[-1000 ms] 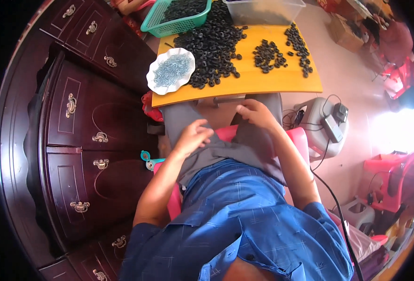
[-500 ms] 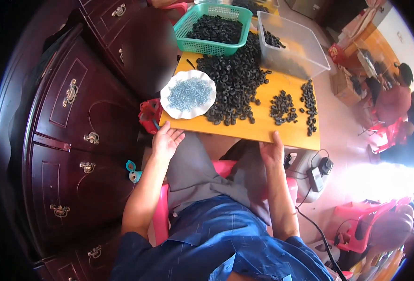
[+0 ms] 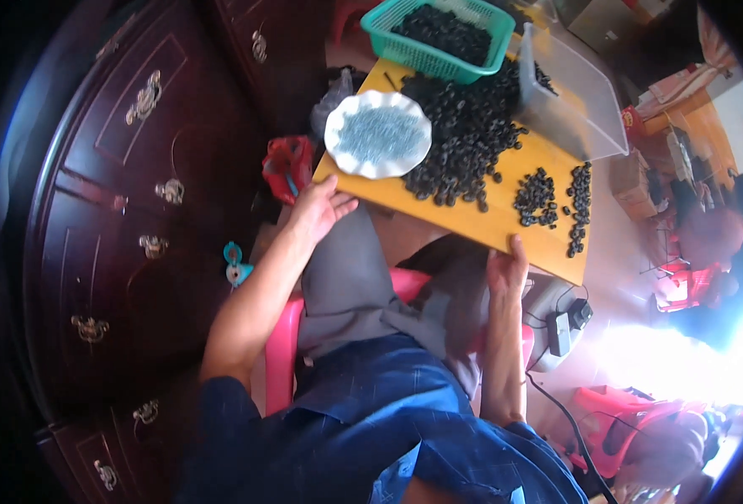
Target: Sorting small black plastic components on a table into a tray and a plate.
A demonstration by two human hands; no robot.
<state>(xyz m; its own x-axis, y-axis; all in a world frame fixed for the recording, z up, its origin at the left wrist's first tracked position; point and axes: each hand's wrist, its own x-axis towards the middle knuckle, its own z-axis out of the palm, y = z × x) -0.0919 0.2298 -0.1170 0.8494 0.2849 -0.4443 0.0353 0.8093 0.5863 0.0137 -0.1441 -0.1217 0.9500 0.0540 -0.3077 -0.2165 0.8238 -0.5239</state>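
My left hand (image 3: pixel 317 210) grips the near left corner of a small yellow table (image 3: pixel 481 220). At the table's near right edge my right hand (image 3: pixel 506 270) holds on with the fingers curled under. On the table lie a big heap of small black parts (image 3: pixel 464 134), two smaller clusters of black parts (image 3: pixel 552 197) and a white scalloped plate (image 3: pixel 377 134) with small grey pieces. I sit on a pink chair (image 3: pixel 283 344), knees under the table.
A green basket (image 3: pixel 439 38) of black parts and a clear plastic bin (image 3: pixel 573 105) stand at the table's far side. A dark wooden cabinet (image 3: pixel 119 218) with brass handles runs along the left. A power adapter (image 3: pixel 561 328) and cable lie at right, near red stools.
Both hands have left my lap and gone out to the table's near edge, left then right. The view has tilted, so the table now sits further off and turned.
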